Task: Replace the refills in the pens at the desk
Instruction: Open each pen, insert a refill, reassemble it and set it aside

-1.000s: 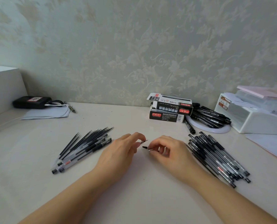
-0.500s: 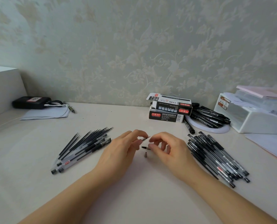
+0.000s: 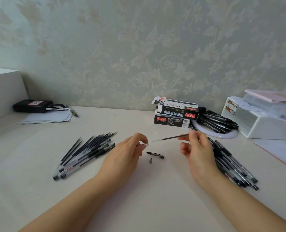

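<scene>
While your right hand pinches the refill, its axis points lower-left.
Your left hand pinches the barrel mouth just beside its free end.

The left hand pinches a clear pen barrel end, while the right hand holds a black refill by its tip. Between them on the desk lie a pen cap and a small cone tip.

Refill now drawn clear of barrel by right hand; cap now lying beside tip on desk.
</scene>
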`<state>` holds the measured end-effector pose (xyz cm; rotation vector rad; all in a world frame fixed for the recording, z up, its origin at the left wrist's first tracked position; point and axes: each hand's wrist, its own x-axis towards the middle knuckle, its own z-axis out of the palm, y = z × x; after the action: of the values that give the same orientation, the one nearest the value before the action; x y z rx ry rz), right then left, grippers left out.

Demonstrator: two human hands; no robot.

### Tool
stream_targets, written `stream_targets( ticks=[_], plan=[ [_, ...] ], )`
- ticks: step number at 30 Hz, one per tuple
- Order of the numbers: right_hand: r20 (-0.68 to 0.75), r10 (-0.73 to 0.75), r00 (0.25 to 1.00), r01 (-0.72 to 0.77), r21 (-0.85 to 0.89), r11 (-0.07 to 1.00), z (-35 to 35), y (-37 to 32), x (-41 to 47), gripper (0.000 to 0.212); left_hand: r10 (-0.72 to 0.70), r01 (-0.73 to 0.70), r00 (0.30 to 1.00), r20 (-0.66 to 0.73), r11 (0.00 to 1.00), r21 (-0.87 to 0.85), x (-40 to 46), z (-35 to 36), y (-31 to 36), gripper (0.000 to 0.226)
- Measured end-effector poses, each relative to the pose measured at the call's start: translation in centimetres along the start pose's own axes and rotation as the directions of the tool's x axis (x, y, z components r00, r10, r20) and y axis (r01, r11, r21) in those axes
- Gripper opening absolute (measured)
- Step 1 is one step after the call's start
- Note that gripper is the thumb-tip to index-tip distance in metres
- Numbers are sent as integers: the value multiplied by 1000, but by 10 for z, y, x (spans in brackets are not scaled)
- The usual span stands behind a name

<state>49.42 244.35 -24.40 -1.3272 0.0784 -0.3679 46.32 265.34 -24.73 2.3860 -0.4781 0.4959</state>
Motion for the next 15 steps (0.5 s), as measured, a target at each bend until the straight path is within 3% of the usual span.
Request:
stream_targets(
  ticks=[3, 9, 15],
  plan=[
    [18, -21, 1000, 22, -57, 998, 0, 1, -1, 16, -39, 39, 998, -55, 999, -7, 1, 0, 0, 10],
    [322, -47, 945, 121, -212, 970, 9, -6, -16, 14, 38, -34, 996, -80, 998, 44, 0, -2, 5, 13],
    [350, -37, 936, 123, -226, 966, 9, -7, -18, 14, 52, -36, 992, -116, 990, 133, 1, -9, 6, 8]
  ],
)
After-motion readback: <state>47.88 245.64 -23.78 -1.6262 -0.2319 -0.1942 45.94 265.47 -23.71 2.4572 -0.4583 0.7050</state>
